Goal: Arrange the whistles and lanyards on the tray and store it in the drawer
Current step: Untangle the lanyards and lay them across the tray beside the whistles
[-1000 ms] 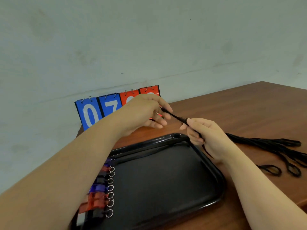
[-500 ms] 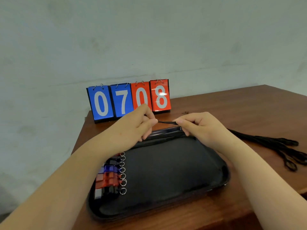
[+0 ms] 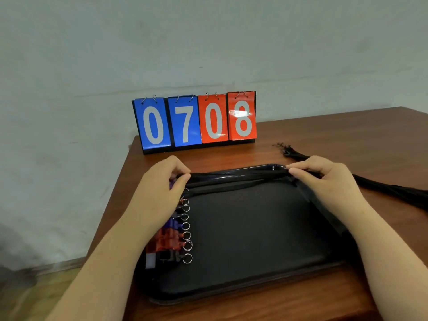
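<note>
Both hands (image 3: pixel 162 181) (image 3: pixel 324 177) pinch a thin black lanyard (image 3: pixel 236 176) across a glossy rectangular tray (image 3: pixel 254 286).

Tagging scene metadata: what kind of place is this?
Likely a sports storeroom or school office, unsure: a flip scoreboard on a wooden table, whistles lined up in a black tray, black lanyards beside it.

brown wooden table (image 3: pixel 324 135) carries black tray (image 3: pixel 254 288), scoreboard (image 3: pixel 196 121), lanyard bundle (image 3: pixel 393 193).

Forearms, left hand (image 3: pixel 162 191) and right hand (image 3: pixel 324 179) are bare.
</note>
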Demonstrator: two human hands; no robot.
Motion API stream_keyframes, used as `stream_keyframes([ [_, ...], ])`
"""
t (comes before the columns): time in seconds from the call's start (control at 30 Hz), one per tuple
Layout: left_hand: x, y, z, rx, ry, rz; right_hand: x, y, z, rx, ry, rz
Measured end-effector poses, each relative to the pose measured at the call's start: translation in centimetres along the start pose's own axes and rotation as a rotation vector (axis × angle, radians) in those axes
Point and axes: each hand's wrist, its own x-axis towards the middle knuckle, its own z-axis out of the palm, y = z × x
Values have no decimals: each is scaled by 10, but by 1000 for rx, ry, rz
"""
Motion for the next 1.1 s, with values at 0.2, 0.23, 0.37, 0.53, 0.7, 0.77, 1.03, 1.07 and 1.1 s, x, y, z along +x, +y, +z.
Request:
stream_keyframes([
  [0.2, -1, -4, -3, 178, -90, 18, -3, 8, -5, -99, 80, 52],
  [0.23, -1, -3, -3, 189, -103, 13, -4, 9, -5, -83, 97, 78],
  [0.37, -2, -1, -4, 231, -146, -7, -7, 13, -7, 11, 148, 171],
  [0.53, -4, -4, -4, 245, -153, -43, -6, 17, -8, 1, 175, 248],
  [0.7, -4, -6, 0, 306, -188, -47, -4, 20, -8, -13, 179, 285],
  [0.77, -3, -8, 1, 317, -187, -47, -4, 21, -8, -8, 196, 302],
  [1.03, -1, -9, 1, 364, -221, -42, 0, 26, -9, -14, 234, 350],
  [1.07, -1, -9, 2, 360, -222, -40, -1, 26, -9, -15, 215, 344],
  [1.1, -2, -9, 2, 353, -220, -38, -1, 25, -8, -20, 193, 329],
])
